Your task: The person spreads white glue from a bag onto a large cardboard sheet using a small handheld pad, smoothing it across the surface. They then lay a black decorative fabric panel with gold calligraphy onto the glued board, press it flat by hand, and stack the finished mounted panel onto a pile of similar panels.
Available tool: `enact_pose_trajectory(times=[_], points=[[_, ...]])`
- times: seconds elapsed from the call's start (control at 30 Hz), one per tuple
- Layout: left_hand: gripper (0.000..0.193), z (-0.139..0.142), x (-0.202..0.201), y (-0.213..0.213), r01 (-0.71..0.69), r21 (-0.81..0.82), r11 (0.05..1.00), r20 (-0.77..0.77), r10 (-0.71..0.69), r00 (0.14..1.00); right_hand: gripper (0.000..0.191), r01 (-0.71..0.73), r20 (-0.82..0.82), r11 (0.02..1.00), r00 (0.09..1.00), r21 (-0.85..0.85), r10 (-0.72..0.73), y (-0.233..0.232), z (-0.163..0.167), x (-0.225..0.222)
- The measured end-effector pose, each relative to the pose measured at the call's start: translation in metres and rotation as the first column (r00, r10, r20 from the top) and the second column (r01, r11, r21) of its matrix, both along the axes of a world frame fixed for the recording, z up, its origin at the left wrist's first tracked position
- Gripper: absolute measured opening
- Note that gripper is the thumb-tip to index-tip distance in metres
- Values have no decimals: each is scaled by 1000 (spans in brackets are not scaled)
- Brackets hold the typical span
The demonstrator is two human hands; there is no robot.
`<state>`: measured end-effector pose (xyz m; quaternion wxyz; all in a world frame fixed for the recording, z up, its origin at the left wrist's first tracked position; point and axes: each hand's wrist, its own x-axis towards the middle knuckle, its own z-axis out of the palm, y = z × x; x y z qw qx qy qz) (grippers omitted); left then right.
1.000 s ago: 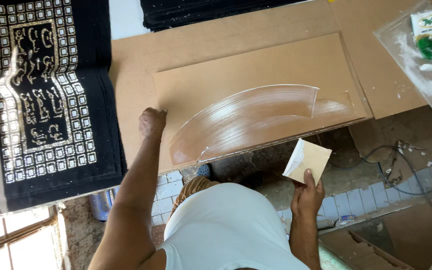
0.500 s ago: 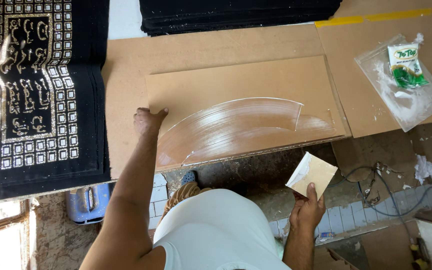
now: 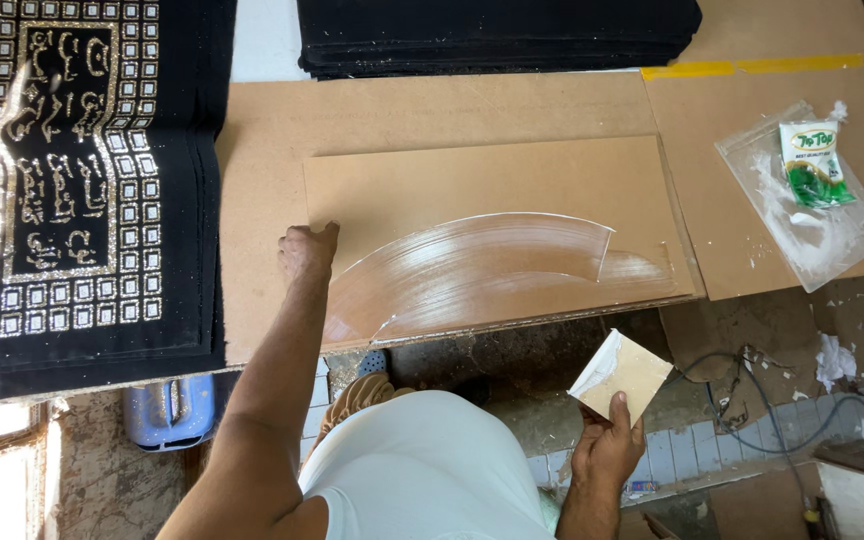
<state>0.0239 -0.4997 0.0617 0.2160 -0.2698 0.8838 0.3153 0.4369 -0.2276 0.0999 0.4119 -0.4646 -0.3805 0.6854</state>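
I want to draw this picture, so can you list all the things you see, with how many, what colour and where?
board: one, brown, flat in the middle of the table
glue smear: one, whitish curved streak, on the board's near half
table: one, brown top, under the board
cloth: one, black with gold pattern, far left
black stack: one pile, top middle
plastic bag: one, clear, right side of the table
packet: one, green and white, on the plastic bag
tape: one strip, yellow, top right
cables: a few, dark, floor at right
card: one, tan, smeared white, held below the table edge
left hand: pressing on the board's left edge
right hand: holding the card
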Motion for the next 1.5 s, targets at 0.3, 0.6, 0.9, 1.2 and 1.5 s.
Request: enact_pose_trajectory(times=[0.3, 0.6, 0.9, 1.2, 1.5], points=[[66, -19, -15, -22, -37, 353, 935, -65, 64, 996, 40, -40, -30, 998, 999, 39, 41, 4, -4, -25], [51, 55, -15, 0, 165, 666, 728, -332, 92, 939, 38, -112, -102, 989, 987, 94, 121, 27, -7, -32], [37, 139, 61, 36, 409, 865, 290, -501, 479, 721, 39, -142, -136, 982, 978, 121, 159, 115, 5, -1], [49, -29, 211, 172, -307, 924, 229, 238, 284, 929, 37, -228, -120, 962, 962, 150, 246, 233, 0, 48], [43, -88, 281, 244, -423, 798, 430, 460, 21, 888, 37, -311, -67, 950, 948, 13, 312, 275, -36, 74]])
